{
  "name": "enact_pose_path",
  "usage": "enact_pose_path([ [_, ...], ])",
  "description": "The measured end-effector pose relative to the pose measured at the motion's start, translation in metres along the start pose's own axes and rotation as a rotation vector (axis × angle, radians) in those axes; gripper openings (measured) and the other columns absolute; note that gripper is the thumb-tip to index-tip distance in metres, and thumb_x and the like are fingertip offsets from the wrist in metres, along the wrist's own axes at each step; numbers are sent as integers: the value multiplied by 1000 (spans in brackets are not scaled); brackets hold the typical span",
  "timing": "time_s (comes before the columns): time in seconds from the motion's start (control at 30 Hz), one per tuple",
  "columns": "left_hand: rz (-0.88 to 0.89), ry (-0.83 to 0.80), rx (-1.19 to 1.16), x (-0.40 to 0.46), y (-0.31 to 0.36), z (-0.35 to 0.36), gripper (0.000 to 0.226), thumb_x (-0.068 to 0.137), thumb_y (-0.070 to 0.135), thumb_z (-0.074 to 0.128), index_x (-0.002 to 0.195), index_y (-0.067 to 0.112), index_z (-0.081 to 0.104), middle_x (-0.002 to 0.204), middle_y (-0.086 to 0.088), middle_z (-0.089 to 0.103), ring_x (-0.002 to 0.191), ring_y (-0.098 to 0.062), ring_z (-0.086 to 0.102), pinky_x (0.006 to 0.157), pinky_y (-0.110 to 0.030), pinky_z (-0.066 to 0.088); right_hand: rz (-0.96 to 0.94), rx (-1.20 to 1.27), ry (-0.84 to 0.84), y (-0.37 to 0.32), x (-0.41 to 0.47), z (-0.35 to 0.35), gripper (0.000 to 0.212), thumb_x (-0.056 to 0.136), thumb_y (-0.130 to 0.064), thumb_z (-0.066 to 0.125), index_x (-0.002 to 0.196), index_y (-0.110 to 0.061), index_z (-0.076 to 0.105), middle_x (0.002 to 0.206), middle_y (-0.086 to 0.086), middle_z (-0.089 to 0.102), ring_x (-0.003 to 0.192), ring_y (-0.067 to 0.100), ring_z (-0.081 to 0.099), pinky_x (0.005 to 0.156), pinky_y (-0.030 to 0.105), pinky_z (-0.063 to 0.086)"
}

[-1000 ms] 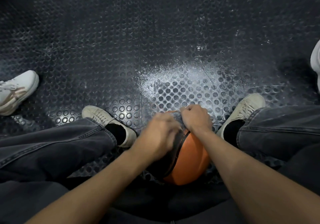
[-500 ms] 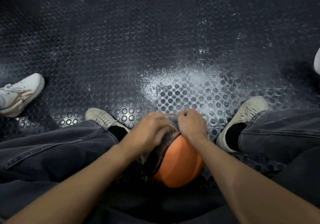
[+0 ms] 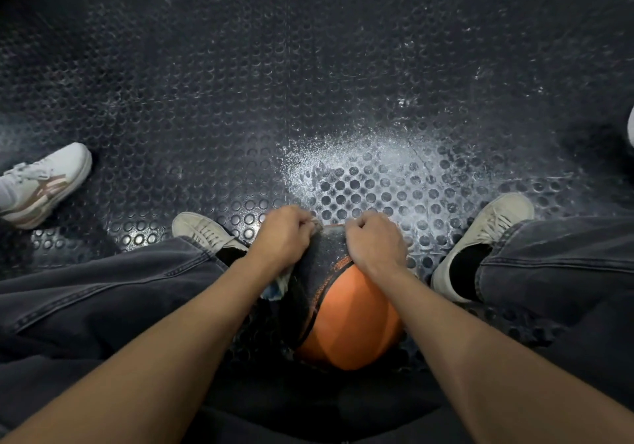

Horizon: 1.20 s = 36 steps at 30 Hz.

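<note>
An orange ball (image 3: 356,320) sits on the dark studded floor between my legs. A dark grey cover (image 3: 322,265) with an orange-stitched edge lies over the ball's far and left part. My left hand (image 3: 284,234) is curled and grips the cover's far edge on the left. Beside it, my right hand (image 3: 374,241) is curled on the same edge at the ball's top right. A pale scrap of cloth (image 3: 279,285) shows under my left wrist. The ball's far side is hidden by the cover and my hands.
My two pale sneakers (image 3: 206,230) (image 3: 480,237) rest on the studded rubber floor (image 3: 308,100) either side of the ball. Another person's white shoe (image 3: 41,182) stands at the left edge. A further white shoe (image 3: 630,131) shows at the right edge. White powder (image 3: 360,165) dusts the floor ahead.
My hands have moved apart along the cover's far edge, the left one shifting leftward, so more of the dark cover is stretched between them over the ball.
</note>
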<state>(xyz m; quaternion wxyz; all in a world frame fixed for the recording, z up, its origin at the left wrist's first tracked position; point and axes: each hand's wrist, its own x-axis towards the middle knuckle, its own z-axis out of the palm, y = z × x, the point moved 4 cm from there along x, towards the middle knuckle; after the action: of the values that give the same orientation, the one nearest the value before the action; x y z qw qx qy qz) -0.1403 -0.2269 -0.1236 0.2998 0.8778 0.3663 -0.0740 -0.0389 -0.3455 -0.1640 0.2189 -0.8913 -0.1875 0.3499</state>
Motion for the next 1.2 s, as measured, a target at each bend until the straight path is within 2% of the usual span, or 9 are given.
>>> enact_pose_path([
  [0.2, 532, -112, -55, -60, 28, -6, 24, 94, 28, 53, 93, 16, 73, 86, 2, 60, 83, -11, 51, 77, -22, 39, -14, -14, -24, 5, 6, -3, 32, 100, -46, 48, 75, -27, 52, 88, -6, 59, 70, 12, 53, 91, 44, 53],
  [0.37, -37, -13, -74, -3, -3, 2, 21, 96, 19, 56, 80, 13, 68, 70, 6, 54, 70, -16, 53, 58, -22, 37, -31, 9, -19, 0, 5, 2, 29, 99, -37, 48, 73, -23, 53, 81, -5, 57, 69, 17, 53, 89, 48, 54],
  [0.43, 29, -36, -49, -7, 3, 6, 17, 95, 19, 57, 88, 14, 72, 75, 5, 55, 75, -15, 54, 67, -27, 45, -33, -16, -8, 0, 5, 0, 30, 99, -39, 48, 73, -25, 52, 84, -5, 58, 73, 16, 55, 88, 44, 53],
  [0.57, 479, -112, -61, -52, 26, -4, 17, 93, 22, 58, 98, 17, 74, 89, 4, 62, 86, -10, 54, 81, -23, 42, -44, 5, -33, 5, 8, -5, 34, 100, -45, 51, 71, -27, 50, 87, -8, 56, 65, 7, 48, 87, 40, 54],
  [0.63, 409, -67, -68, -40, 22, -6, 17, 94, 21, 57, 94, 16, 74, 86, 5, 62, 81, -7, 53, 78, -20, 40, -57, 1, -50, 4, 8, -2, 33, 100, -42, 51, 71, -26, 50, 85, -8, 55, 63, 6, 46, 88, 41, 54],
  [0.77, -32, 1, -84, -1, 7, 2, 26, 95, 17, 56, 71, 17, 63, 68, 8, 52, 64, -4, 48, 63, -18, 43, -34, -13, -25, 0, 6, 1, 29, 98, -40, 48, 74, -25, 52, 85, -5, 59, 80, 17, 59, 94, 48, 49],
  [0.93, 428, -93, -61, -46, 27, -3, 18, 93, 23, 57, 94, 16, 73, 86, 3, 62, 83, -11, 53, 77, -24, 42, -34, 24, -33, 5, 7, -6, 32, 100, -43, 50, 72, -26, 51, 84, -8, 57, 72, 10, 52, 92, 46, 51],
  [1.1, 102, -39, -76, 2, 0, 0, 17, 93, 14, 59, 88, 6, 72, 78, -3, 66, 72, -16, 56, 69, -27, 39, -67, -5, -24, -1, 4, 2, 29, 98, -37, 49, 73, -24, 53, 80, -5, 59, 73, 17, 57, 88, 47, 54],
  [1.2, 122, -12, -75, 0, 1, 8, 17, 94, 14, 58, 98, 9, 73, 89, -5, 67, 83, -19, 58, 79, -35, 47, -38, -16, -8, 1, 6, 0, 32, 98, -42, 49, 71, -25, 51, 83, -6, 60, 76, 18, 60, 88, 45, 53],
])
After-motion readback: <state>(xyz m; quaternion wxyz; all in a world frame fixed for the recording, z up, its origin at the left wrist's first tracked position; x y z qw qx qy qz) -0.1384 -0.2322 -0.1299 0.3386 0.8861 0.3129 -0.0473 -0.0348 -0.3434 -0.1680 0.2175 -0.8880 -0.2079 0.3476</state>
